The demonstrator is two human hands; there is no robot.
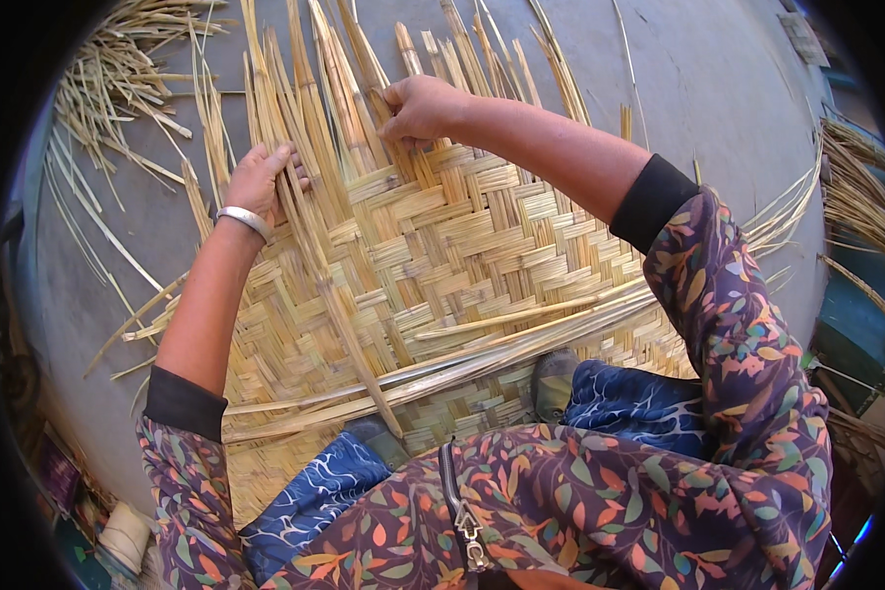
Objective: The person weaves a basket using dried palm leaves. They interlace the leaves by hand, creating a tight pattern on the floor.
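Note:
A mat (447,251) woven from flat split-reed strips spreads out in front of me, its unwoven strip ends standing up along the far edge. My left hand (263,184), with a silver bangle at the wrist, is closed around reed strips (310,221) at the mat's left side; one long strip from there runs back toward my body. Farther off and to the right, my right hand (425,108) is closed in a pinch on a reed strip (366,54) at the far edge of the weave. Its fingertips are partly hidden.
Loose long strips (521,344) lie across the near part of the mat, by my shoes (556,383). A heap of reed strips (118,79) lies on the grey floor (713,69) at the far left. Another bundle (860,182) is at the right edge.

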